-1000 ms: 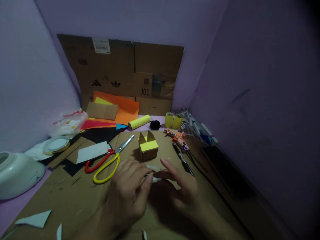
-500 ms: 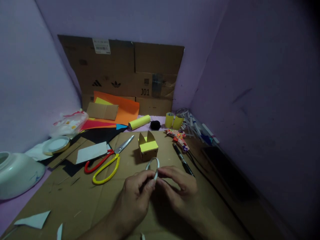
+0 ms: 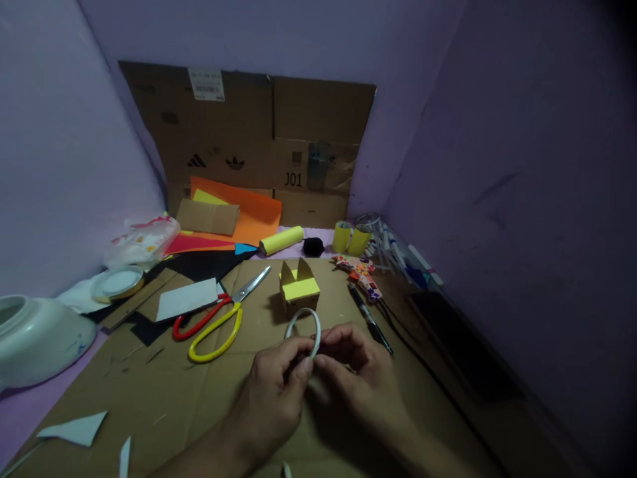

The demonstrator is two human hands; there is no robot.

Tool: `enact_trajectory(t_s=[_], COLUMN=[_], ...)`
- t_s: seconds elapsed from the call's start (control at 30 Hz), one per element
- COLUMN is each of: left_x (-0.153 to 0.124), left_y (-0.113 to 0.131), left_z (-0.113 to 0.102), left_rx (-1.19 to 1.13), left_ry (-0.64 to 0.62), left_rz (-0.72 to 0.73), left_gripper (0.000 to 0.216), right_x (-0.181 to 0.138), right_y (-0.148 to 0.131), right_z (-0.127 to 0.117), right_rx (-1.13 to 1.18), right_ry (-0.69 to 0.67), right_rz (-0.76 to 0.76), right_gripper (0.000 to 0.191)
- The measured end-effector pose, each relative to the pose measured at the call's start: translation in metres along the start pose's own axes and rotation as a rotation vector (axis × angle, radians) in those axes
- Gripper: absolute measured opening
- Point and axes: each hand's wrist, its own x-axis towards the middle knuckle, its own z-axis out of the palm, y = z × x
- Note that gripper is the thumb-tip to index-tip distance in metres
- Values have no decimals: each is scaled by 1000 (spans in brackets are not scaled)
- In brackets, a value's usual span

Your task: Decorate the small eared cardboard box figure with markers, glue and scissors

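Observation:
A thin white strip [image 3: 318,326], bent into a loop, stands up between my hands in the middle of the cardboard. My left hand [image 3: 279,382] pinches its lower part between thumb and forefinger. My right hand [image 3: 358,372] has its fingers curled, their tips at the strip's right side. Just beyond the loop sits a small cardboard box [image 3: 300,287] with a yellow top and two pointed brown ears. Scissors [image 3: 219,318] with one red and one yellow handle lie left of the hands, blades pointing away. To the right is a black pen [image 3: 369,318].
A white bowl [image 3: 44,342] stands at the left edge, with a round lid [image 3: 117,284] behind it. White scraps [image 3: 82,428] lie front left. Yellow tubes [image 3: 281,240], a patterned glue gun [image 3: 361,272] and its cord line the back and right. A cardboard sheet [image 3: 239,119] leans on the wall.
The loop has opened out wider and turned slightly. My right fingers have curled more and shifted a little. The whole view has moved slightly.

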Motion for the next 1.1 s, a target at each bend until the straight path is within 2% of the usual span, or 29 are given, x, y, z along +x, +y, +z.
enact_trajectory(t_s=[0.17,0.37,0.6,0.87,1.1], left_x=[0,3,3,4,1], left_y=[-1,0,-4,-2,-1], left_z=[-4,-4,-3,0,2], left_rx=[87,200,285,363,307], left_ry=[33,69,84,123,117], left_rz=[27,124,172,302,237], left_gripper=[23,20,19,18,19], right_x=[-1,-2,0,0,-4], right_y=[0,3,6,6,5], right_z=[0,-1,-4,-5,-4], right_rx=[-83,-146,-266,-324,-310], right_ry=[18,22,-60,-120,-169], right_rz=[-19,-67,-197,-161,-156], right_gripper=[12,9,7,11,16])
